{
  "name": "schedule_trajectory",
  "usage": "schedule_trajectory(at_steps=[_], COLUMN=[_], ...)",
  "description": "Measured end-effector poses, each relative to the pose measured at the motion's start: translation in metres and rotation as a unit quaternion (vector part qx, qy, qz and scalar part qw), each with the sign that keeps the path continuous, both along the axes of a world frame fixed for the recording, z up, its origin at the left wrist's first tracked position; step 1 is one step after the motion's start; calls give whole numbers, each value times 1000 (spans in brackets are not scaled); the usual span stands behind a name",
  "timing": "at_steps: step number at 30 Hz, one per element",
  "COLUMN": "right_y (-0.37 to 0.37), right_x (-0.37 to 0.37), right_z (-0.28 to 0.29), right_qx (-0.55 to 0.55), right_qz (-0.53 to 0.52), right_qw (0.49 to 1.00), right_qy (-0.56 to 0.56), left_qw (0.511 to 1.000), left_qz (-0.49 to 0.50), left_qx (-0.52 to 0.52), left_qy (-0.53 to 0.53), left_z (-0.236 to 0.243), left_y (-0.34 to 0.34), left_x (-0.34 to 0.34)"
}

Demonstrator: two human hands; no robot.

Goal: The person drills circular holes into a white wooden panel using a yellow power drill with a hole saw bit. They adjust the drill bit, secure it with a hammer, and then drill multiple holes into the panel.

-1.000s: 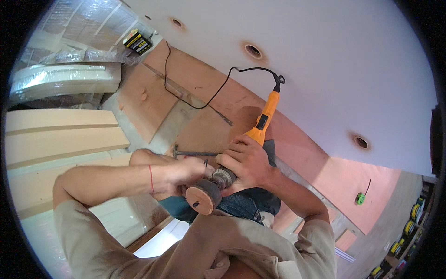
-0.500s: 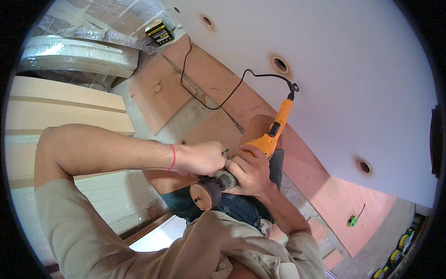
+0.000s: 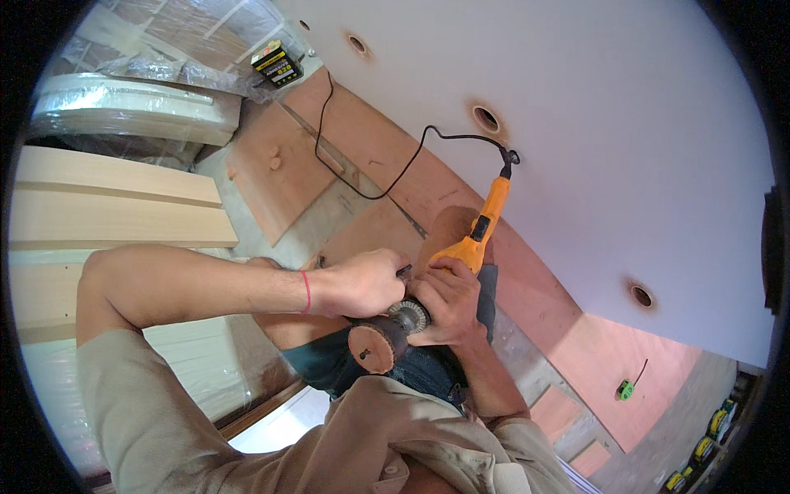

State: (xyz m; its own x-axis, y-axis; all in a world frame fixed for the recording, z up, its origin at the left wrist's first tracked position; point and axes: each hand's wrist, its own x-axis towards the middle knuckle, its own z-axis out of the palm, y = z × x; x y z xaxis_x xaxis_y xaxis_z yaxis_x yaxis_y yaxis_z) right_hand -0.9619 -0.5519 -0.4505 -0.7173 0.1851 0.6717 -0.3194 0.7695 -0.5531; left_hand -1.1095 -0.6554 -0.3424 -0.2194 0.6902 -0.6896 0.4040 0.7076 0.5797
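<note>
An orange corded power drill (image 3: 455, 253) lies across my lap, its handle pointing up and to the right. On its near end are a toothed metal chuck (image 3: 409, 315) and a dark hole saw (image 3: 398, 336), with a round wooden plug (image 3: 372, 349) filling the saw's mouth. My right hand (image 3: 448, 300) is closed around the drill body just behind the chuck. Beside the chuck, my left hand (image 3: 362, 284) is closed in a fist on a small dark tool, whose end (image 3: 403, 270) pokes out above the knuckles. The rest of that tool is hidden.
A large white panel with several scorched-edged round holes (image 3: 486, 119) rises on the right. The black cord (image 3: 380, 197) loops over plywood sheets (image 3: 284, 177) on the floor. Pale boards (image 3: 123, 216) are stacked left; a green tape measure (image 3: 626, 389) lies right, a black box (image 3: 276, 64) far left.
The hole saw and chuck have shifted slightly to the right, and the wooden plug faces more toward me. My left forearm sits a little lower; both hands keep their grip.
</note>
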Motion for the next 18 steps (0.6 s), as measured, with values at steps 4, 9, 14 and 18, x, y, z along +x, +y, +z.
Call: schedule_trajectory(at_steps=[4,9,14,18], right_y=[5,14,7,6], right_x=[-3,-17,-24,-22], right_z=[-4,1,7,8], right_qx=[0,10,4,20], right_qz=[12,86,128,166], right_qw=[1000,996,991,985], right_qy=[0,-23,-30,-53], left_qw=[999,952,918,934], left_qz=[-11,150,215,182], left_qx=[-34,-159,-217,-204], left_qy=[-6,-215,-253,-229], left_z=[-5,-1,12,17], left_y=[2,2,-17,-24], left_x=[-3,-24,-29,-22])
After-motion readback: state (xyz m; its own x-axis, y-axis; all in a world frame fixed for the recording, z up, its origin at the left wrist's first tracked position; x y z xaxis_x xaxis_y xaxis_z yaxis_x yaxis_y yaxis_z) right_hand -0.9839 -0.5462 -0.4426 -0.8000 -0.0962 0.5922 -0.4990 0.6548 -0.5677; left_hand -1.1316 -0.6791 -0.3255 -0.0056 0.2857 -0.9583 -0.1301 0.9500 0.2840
